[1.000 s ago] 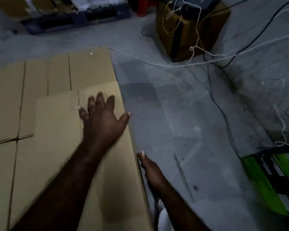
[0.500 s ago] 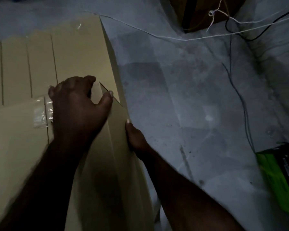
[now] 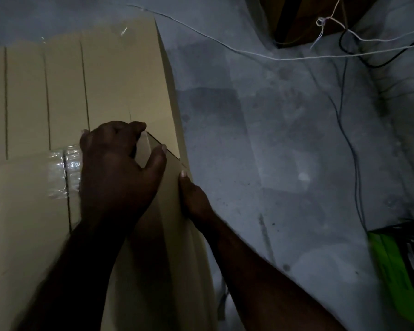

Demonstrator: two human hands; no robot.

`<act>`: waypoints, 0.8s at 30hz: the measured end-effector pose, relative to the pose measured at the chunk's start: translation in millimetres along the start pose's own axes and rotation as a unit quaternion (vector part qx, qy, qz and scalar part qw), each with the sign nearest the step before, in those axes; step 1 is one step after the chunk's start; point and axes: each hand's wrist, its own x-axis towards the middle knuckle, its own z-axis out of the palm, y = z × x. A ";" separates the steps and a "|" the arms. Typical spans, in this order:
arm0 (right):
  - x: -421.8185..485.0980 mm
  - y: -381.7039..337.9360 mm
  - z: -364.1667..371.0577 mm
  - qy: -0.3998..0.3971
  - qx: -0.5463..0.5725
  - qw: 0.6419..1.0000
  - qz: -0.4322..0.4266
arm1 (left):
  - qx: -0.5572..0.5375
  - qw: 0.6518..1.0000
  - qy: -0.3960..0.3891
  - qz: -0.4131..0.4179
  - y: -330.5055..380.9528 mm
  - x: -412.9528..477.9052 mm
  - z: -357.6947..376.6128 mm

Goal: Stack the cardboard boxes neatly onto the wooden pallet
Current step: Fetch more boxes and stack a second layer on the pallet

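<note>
Left hand [image 3: 120,170] clenched on cardboard box [image 3: 22,223] corner; right hand [image 3: 195,199] against its side, fingers hidden, grip unclear.

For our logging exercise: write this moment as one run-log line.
left hand grips box far edge | right hand against box right side, fingers hidden | box atop stack

A green-and-black package [image 3: 396,271] lies on the grey concrete floor [image 3: 261,144]. From just above the package, 1 thin dark wire [image 3: 351,151] runs up across the floor. Well above the package, 1 white string [image 3: 249,52] stretches over the floor, with a knot [image 3: 320,20] near a looping black cable [image 3: 380,65].
</note>
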 end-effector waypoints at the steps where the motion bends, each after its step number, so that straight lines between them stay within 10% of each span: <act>1: 0.2 -2.1 0.7 0.006 -0.001 1.000 0.003 | -0.001 1.000 0.000 -0.001 0.2 0.4 0.0; 24: 6.9 -13.6 7.5 0.034 0.021 0.998 -0.044 | -0.035 0.999 -0.015 -0.002 7.4 7.0 -5.6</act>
